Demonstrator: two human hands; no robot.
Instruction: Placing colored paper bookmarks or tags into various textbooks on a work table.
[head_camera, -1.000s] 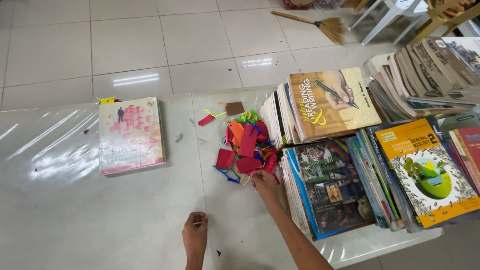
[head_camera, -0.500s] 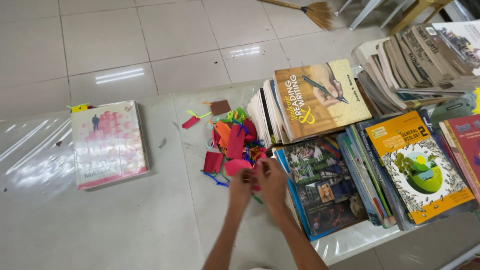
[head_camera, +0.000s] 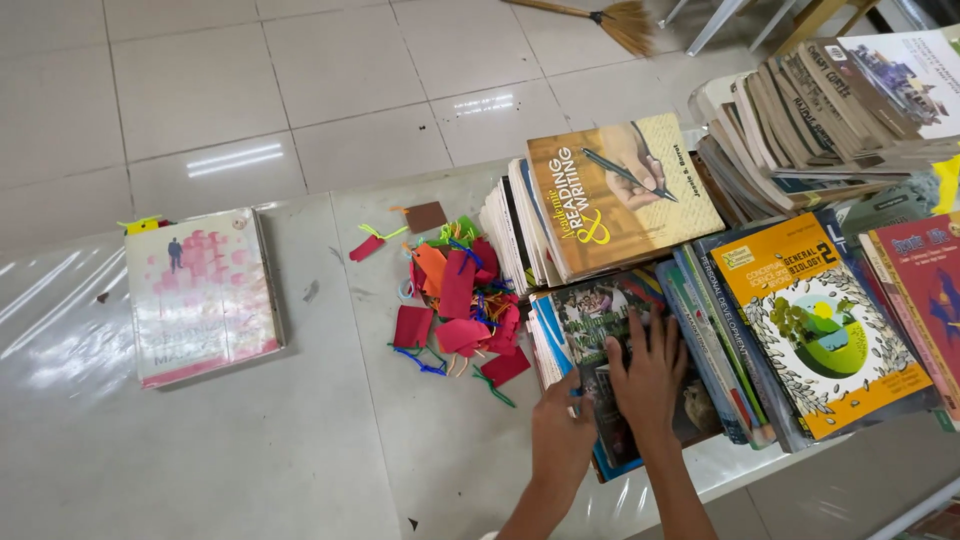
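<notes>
My right hand (head_camera: 648, 372) lies flat, fingers spread, on the cover of a book with a collage photo cover (head_camera: 600, 318) at the top of a slanted stack. My left hand (head_camera: 561, 432) grips the left edge of that same stack near its lower corner. Just to the left lies a heap of red, orange and green paper tags (head_camera: 460, 300) with coloured strings. Farther left a pink and white book (head_camera: 198, 296) lies flat on the white table (head_camera: 300, 450).
A tan book with a pen on its cover (head_camera: 620, 195) tops another stack behind. An orange book with a green picture (head_camera: 815, 325) lies to the right, more leaning books (head_camera: 820, 110) beyond. A broom (head_camera: 610, 18) lies on the tiled floor.
My right hand moved from the tag heap onto the collage book's cover. My left hand came from the table's near edge to the stack's left edge. The view shifted right.
</notes>
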